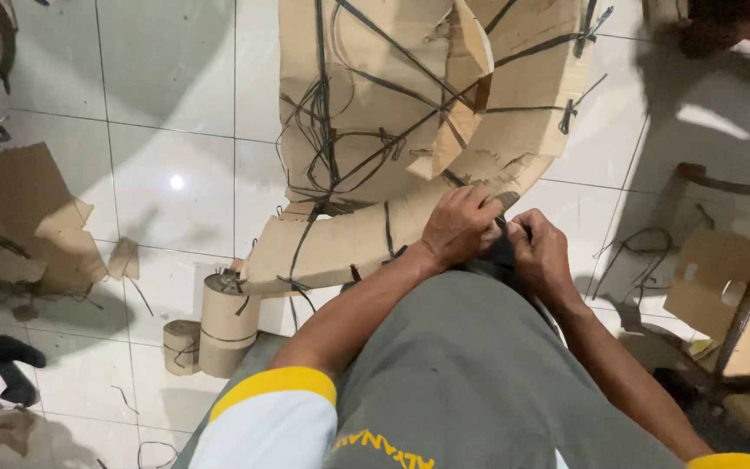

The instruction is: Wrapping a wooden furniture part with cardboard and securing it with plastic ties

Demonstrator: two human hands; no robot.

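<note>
On the tiled floor (175, 113) just ahead of the knees, a curved cardboard piece (349, 239) runs left to right; the left hand (460, 227) clamps its near edge, the right hand (542, 252) beside it pinching a black strap (502, 227).

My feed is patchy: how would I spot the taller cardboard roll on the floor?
Start at the big curved cardboard piece bound with black straps, then drop past its lower left end. Two brown rolls stand upright there; the taller roll is on the right, beside the shorter roll.

Bright overhead light; glare spot on floor tile (176, 181); soft shadows; sharp focus.
</note>
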